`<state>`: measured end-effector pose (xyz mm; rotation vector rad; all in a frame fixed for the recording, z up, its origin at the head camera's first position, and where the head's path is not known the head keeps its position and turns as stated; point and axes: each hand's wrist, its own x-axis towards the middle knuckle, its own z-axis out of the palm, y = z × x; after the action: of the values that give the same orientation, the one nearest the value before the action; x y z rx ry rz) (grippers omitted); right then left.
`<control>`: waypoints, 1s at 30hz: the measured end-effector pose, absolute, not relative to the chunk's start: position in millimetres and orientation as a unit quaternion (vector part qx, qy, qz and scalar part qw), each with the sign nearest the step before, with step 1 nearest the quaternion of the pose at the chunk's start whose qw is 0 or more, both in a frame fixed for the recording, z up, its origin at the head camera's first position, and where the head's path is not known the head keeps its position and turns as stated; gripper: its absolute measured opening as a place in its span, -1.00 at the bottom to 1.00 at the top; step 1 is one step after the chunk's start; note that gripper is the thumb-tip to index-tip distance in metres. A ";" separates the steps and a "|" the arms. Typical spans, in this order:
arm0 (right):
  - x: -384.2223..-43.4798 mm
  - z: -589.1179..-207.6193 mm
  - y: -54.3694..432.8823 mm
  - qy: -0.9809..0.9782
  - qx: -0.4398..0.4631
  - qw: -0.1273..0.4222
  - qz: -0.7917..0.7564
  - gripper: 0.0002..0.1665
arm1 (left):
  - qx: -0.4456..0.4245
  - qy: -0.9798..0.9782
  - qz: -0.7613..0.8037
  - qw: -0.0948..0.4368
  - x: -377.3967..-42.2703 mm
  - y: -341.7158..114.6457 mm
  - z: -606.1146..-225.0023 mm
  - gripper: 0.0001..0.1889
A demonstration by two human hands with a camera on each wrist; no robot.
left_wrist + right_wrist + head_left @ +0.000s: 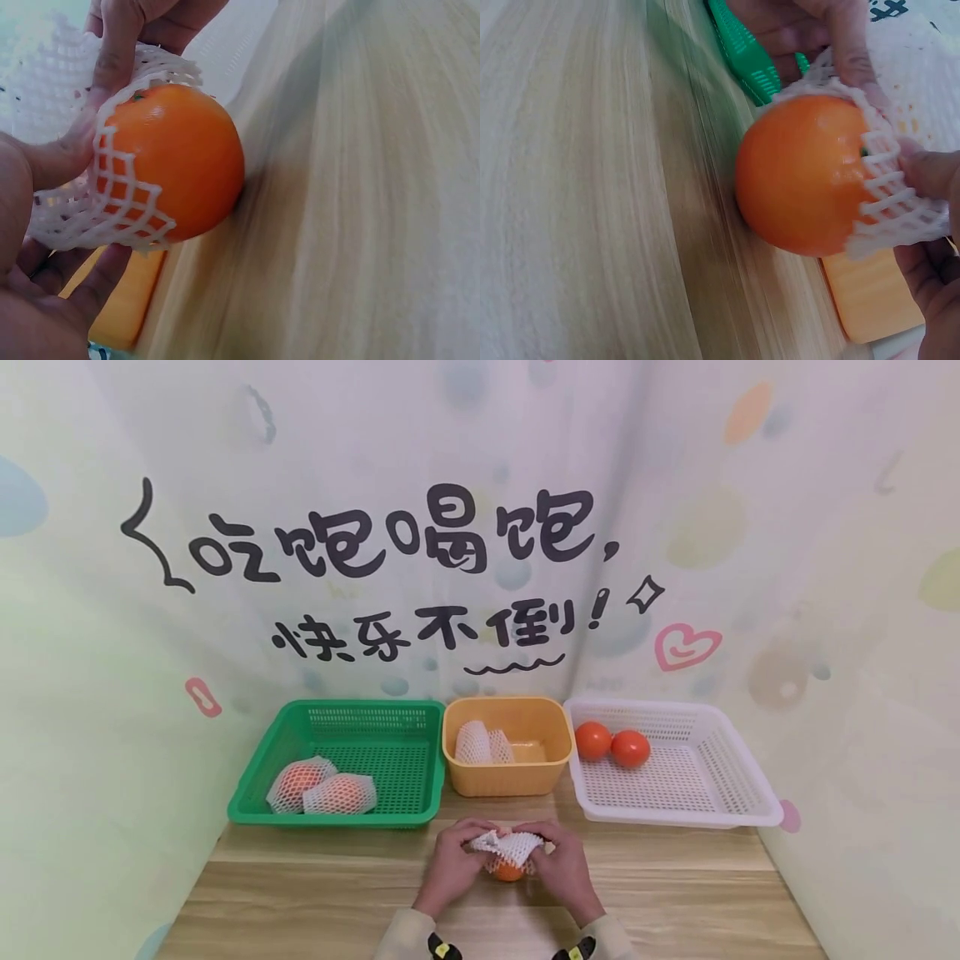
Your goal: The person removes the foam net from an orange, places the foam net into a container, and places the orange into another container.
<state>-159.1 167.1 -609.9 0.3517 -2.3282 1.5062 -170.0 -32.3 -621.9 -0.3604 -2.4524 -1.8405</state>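
Observation:
Between both hands at the front middle of the table, a round orange-red tomato sits partly inside a white foam net sleeve. The sleeve covers one side of the fruit, and the rest is bare. My left hand pinches the sleeve's edge on the left, thumb on the near side. On the other side my right hand pinches the sleeve's edge too. In the left wrist view a small green stem spot shows beside the net's rim. The fruit's underside appears to touch the wooden table.
A green basket at the back left holds two net-wrapped fruits. The yellow bin at the back middle contains spare foam sleeves. At the back right, a white basket holds two bare tomatoes. A printed curtain hangs behind.

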 end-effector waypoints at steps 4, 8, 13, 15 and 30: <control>-158.5 -610.9 165.8 -0.810 0.132 0.194 0.537 -0.44 | -0.118 -0.796 -0.592 0.051 -170.6 -29.8 -616.3 -0.68; -157.7 -613.7 167.4 -0.819 0.146 0.159 0.532 -0.42 | -0.111 -0.789 -0.602 0.048 -171.3 -29.1 -612.3 -0.66; -155.9 -620.2 168.7 -0.836 0.127 0.021 0.534 -0.03 | -0.079 -0.791 -0.606 0.029 -171.5 -30.7 -609.1 -0.77; -155.1 -622.0 168.9 -0.837 0.116 -0.019 0.534 0.06 | -0.063 -0.787 -0.613 0.021 -171.6 -31.2 -607.9 -0.77; -157.9 -618.0 172.3 -0.871 0.094 -0.068 0.477 -0.04 | -0.060 -0.753 -0.655 0.033 -185.5 -39.9 -568.6 -0.65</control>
<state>-157.9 172.3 -618.0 0.3073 -2.8621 1.5673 -185.5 -39.9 -568.6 -0.1854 -2.3171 -2.0153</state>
